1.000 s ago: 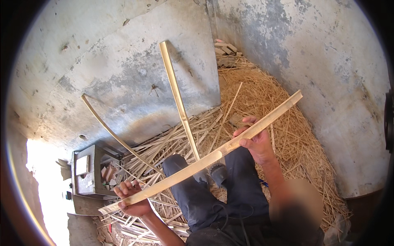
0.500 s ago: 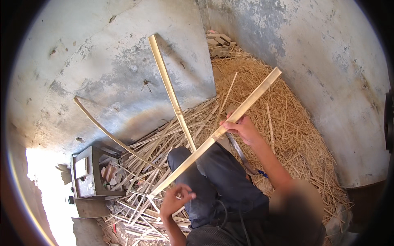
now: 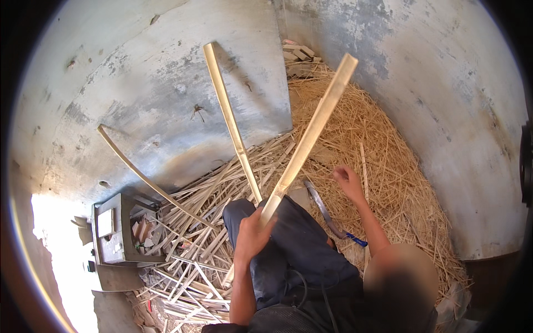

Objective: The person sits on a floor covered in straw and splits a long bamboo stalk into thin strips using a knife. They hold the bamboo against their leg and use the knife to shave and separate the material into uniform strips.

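My left hand (image 3: 254, 236) is closed around the lower part of a split bamboo strip (image 3: 313, 125). The strip slants up and away to the right, its pale hollow inside showing, and a short end shows below my wrist. My right hand (image 3: 348, 182) is off the strip, over the shavings, its fingers loosely bent and apart with nothing visible in them. Below it lies a curved sickle-like blade (image 3: 320, 204) with a blue-ended handle (image 3: 356, 240), beside my right leg. A second split bamboo piece (image 3: 227, 114) leans against the wall beyond my knees.
A thin bent bamboo strip (image 3: 147, 180) leans at the left. Near it stands a dark box-like frame (image 3: 114, 230) holding rubble. Cut slats (image 3: 194, 277) lie in a heap at left, and fine shavings (image 3: 383, 166) cover the right side. Weathered walls (image 3: 444, 111) enclose the spot.
My left hand has taken hold of the bamboo strip's lower part. My right hand has let go and moved right and down. The strip has swung steeper, its far end moving up and left.
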The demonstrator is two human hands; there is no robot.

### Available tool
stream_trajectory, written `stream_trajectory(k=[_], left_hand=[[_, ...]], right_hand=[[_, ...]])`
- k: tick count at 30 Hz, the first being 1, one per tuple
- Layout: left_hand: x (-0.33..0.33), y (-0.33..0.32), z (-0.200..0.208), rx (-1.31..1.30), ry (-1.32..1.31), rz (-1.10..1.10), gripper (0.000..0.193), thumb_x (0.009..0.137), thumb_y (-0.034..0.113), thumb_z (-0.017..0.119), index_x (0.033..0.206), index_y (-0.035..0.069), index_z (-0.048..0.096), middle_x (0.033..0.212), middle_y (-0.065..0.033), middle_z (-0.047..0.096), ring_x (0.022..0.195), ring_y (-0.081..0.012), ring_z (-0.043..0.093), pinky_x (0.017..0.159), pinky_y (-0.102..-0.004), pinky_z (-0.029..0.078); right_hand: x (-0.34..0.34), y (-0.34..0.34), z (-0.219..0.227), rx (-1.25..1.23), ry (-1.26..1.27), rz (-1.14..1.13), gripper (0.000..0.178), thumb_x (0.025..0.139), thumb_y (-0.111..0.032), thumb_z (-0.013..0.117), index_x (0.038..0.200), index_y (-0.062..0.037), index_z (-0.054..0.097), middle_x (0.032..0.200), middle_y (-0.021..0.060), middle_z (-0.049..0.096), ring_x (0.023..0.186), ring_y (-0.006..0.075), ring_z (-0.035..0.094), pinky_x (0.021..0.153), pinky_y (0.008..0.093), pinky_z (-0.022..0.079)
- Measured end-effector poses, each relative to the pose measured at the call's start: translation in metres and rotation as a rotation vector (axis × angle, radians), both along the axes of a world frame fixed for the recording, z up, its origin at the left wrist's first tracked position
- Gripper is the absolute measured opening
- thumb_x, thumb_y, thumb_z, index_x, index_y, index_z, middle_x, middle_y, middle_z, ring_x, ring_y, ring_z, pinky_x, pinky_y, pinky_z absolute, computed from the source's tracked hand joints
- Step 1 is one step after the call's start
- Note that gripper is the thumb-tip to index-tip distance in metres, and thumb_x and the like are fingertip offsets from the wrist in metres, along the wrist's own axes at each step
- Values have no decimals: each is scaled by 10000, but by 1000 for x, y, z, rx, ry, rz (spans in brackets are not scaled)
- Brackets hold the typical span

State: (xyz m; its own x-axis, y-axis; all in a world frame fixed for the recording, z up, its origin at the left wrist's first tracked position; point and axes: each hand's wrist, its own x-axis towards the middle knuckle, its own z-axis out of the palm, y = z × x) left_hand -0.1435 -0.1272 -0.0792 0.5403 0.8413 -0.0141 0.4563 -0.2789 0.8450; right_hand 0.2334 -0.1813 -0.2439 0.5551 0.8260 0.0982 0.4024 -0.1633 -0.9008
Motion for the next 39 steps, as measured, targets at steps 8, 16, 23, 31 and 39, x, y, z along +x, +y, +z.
stream_trajectory(k=[8, 16, 23, 31, 39], left_hand=[[-3, -29, 46, -106, -149, 67, 189, 998, 120, 759, 1166, 40, 727, 723, 3, 664, 645, -64, 617, 606, -262, 472], [-4, -33, 77, -208, -120, 10, 193, 994, 115, 770, 1171, 52, 727, 716, 25, 652, 637, -47, 605, 590, -244, 459], [-6, -37, 79, -246, -171, -13, 203, 1011, 125, 762, 1194, 53, 716, 710, 41, 629, 630, -37, 588, 577, -232, 443], [-8, -39, 81, -267, -169, -15, 203, 1018, 141, 760, 1194, 51, 715, 715, 37, 633, 631, -38, 586, 576, -233, 441], [-11, -38, 81, -251, -190, 3, 206, 1021, 154, 761, 1191, 48, 716, 716, 32, 639, 633, -41, 592, 581, -234, 451]], right_hand=[[14, -217, -261, -970, -227, -227, 365, 907, -289, 697, 997, 53, 789, 1065, 304, 777, 1055, 446, 758, 953, 497, 590], [-57, -232, -250, -915, -137, -497, 369, 858, -46, 706, 1216, -13, 625, 1352, 304, 513, 1151, 512, 660, 1004, 540, 548], [-41, -234, -257, -874, -114, -368, 582, 791, -55, 773, 1332, -68, 557, 1370, 270, 572, 1262, 468, 616, 1056, 521, 518], [-29, -260, -299, -796, -147, -133, 203, 802, -192, 854, 909, -33, 790, 913, 237, 770, 905, 395, 758, 854, 481, 596], [-42, -274, -322, -653, -276, -211, 167, 881, -175, 819, 924, -14, 835, 955, 274, 764, 929, 404, 747, 866, 479, 585]])
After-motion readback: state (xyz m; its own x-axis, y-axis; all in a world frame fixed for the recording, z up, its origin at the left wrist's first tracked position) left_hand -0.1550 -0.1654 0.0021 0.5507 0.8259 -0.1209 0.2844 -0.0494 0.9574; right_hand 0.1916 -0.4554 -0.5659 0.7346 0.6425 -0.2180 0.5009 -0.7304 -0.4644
